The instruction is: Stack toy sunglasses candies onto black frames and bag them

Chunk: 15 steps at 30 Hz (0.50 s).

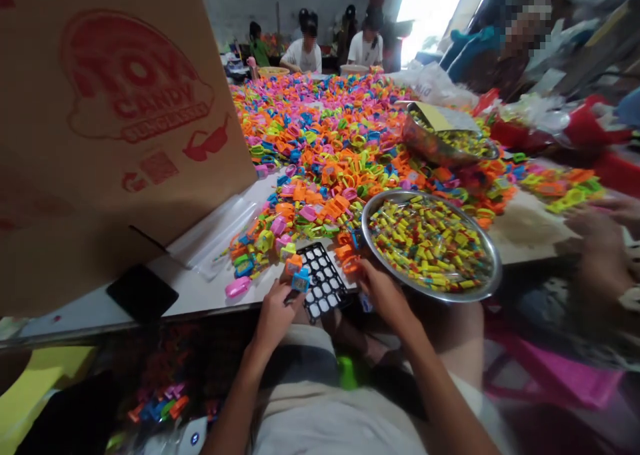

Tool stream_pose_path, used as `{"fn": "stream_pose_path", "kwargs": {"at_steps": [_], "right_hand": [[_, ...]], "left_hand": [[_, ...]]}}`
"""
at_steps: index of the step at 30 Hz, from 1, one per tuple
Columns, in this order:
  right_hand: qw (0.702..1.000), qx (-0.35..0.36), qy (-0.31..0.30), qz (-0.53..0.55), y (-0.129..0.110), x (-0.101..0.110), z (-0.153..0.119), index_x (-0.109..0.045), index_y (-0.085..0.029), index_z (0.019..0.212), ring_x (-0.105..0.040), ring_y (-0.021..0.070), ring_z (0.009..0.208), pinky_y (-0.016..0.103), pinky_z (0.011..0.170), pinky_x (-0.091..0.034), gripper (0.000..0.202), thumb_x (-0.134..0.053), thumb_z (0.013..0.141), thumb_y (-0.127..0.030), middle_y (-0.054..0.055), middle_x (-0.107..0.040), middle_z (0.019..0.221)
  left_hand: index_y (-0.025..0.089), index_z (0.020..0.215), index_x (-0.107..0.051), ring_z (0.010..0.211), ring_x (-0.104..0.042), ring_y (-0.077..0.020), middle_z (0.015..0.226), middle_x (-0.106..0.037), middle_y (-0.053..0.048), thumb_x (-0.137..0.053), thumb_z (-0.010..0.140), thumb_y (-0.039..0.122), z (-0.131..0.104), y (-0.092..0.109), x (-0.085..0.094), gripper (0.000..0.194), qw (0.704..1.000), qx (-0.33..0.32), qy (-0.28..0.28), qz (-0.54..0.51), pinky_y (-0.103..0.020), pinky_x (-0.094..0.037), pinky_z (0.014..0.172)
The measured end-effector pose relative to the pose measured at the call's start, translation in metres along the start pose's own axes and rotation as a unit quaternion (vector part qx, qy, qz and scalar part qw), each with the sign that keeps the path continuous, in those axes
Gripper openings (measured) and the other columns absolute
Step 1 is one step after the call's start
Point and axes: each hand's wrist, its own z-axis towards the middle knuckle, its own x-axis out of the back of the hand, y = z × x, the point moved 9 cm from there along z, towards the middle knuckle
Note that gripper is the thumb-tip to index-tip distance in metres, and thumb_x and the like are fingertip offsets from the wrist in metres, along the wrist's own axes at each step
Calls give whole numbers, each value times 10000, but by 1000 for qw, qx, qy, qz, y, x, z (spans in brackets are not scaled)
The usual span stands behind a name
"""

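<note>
Orange toy (351, 265) lying right of tray (324, 283)

Left hand (277, 308) is pinching a blue toy (301, 280), fingers curled closed; right hand (383, 291), being nearer the orange one, is touching it, grip hard to tell. The tray is running lengthwise outward between them.

Looks like a small factory or packing workshop. Long white-topped table (155, 288) buried in a huge heap of small orange, pink, blue and green plastic toys (330, 135), far beyond household quantity. Near right, a round shiny metal bowl (450, 297) full of yellow-wrapped small pieces (425, 248). Near left, a big brown cardboard carton (115, 208) printed in red, "TOY CANDY SUNGLASSES". Two people in white tops (305, 53) sit at the far side; another person's arm (605, 241) at right. Clear plastic bags (435, 85) far right, plain grey wall (240, 8) behind.
</note>
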Motion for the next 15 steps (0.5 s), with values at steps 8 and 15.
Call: {"fn": "stream_pose_path", "kwargs": {"at_steps": [8,15], "right_hand": [[997,30,-63,-41,15,-9,1,-415,-260,1634,-738,299,1015,476,1003,-555,562,-414,1073,-299,115,-777,1145],[998,-37,-42,-2,45,-16,11,-583,-320,1466,-599,364,1335,557,1199,-421,545,-651,928,-361,101,-660,1444]], "left_hand": [[230,994,-800,1067,-735,-228,1094,-812,-66,-731,941,180,5,2,2,100,998,-13,-52,-32,-320,-588,946],[231,997,-808,1083,-739,-228,1073,-818,-63,-726,925,133,10,1,3,147,995,26,-90,-40,-340,-596,983]]}}
